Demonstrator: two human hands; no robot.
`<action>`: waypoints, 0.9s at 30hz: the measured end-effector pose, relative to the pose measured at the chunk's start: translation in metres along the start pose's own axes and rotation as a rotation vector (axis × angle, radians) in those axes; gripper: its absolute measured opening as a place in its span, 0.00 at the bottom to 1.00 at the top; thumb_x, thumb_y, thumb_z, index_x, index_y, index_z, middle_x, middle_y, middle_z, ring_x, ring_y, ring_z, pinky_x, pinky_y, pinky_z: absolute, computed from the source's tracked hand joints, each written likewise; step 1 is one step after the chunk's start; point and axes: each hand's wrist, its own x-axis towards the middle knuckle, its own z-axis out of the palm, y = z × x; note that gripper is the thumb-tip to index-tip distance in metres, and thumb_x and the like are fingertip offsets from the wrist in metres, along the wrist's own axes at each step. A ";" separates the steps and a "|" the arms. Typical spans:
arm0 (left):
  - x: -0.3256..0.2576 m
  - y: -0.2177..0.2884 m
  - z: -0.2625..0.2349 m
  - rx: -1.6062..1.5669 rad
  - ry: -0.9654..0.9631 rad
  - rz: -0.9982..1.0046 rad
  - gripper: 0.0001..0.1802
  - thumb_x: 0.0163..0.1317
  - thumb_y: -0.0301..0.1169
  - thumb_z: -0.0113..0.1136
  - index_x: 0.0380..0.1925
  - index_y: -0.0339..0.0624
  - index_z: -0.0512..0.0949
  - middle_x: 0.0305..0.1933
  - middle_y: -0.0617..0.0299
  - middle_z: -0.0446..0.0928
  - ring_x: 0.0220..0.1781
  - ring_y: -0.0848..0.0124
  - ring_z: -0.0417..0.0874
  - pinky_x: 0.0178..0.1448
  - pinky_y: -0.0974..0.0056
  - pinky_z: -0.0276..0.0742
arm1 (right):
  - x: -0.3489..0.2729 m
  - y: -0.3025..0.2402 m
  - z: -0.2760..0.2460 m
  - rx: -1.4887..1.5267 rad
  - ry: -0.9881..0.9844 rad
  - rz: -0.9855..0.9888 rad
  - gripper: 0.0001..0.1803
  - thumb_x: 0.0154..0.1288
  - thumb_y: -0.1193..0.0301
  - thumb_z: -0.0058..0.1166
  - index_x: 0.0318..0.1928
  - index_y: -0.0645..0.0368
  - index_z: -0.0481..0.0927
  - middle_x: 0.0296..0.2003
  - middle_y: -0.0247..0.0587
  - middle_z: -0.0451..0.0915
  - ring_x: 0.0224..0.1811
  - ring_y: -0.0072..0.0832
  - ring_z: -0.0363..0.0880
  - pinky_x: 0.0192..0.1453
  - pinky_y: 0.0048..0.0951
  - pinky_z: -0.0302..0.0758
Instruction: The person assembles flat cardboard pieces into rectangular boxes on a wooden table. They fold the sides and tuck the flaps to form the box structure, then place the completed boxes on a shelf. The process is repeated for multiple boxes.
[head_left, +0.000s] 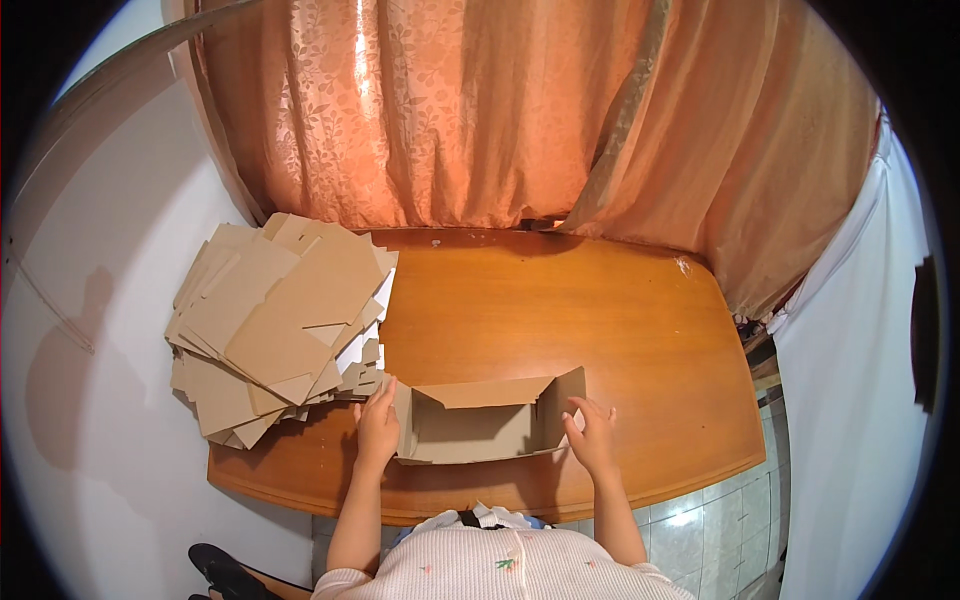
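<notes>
A half-folded brown cardboard box [478, 428] lies on the wooden table [600, 320] near its front edge, with its side walls raised. My left hand [377, 420] presses flat against the box's left wall. My right hand [590, 432] has its fingers spread and touches the right wall near the box's right flap. Neither hand wraps around anything.
A messy stack of flat cardboard blanks [275, 320] covers the table's left end and overhangs its edge. Orange curtains [520, 110] hang behind the table. White walls stand at the left and right. A tiled floor [710, 530] shows at the lower right.
</notes>
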 end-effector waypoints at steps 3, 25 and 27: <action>0.001 -0.002 0.005 -0.036 0.064 0.016 0.29 0.63 0.17 0.42 0.65 0.44 0.67 0.70 0.54 0.66 0.72 0.58 0.64 0.74 0.42 0.45 | -0.005 -0.003 -0.005 -0.043 0.028 0.025 0.18 0.63 0.64 0.54 0.53 0.53 0.79 0.52 0.42 0.80 0.58 0.37 0.76 0.71 0.67 0.44; 0.011 0.019 0.027 -0.280 0.235 0.043 0.30 0.59 0.25 0.56 0.62 0.28 0.66 0.70 0.43 0.62 0.72 0.55 0.64 0.72 0.60 0.61 | -0.016 -0.019 -0.008 -0.146 0.090 -0.064 0.10 0.61 0.65 0.57 0.29 0.56 0.86 0.26 0.40 0.84 0.32 0.34 0.82 0.71 0.62 0.46; 0.013 0.014 0.031 -0.255 0.225 0.071 0.30 0.59 0.26 0.57 0.62 0.28 0.67 0.69 0.43 0.64 0.72 0.55 0.64 0.72 0.60 0.61 | -0.018 -0.011 -0.015 -0.162 0.102 -0.018 0.11 0.60 0.64 0.58 0.27 0.57 0.86 0.23 0.39 0.83 0.26 0.35 0.80 0.72 0.60 0.46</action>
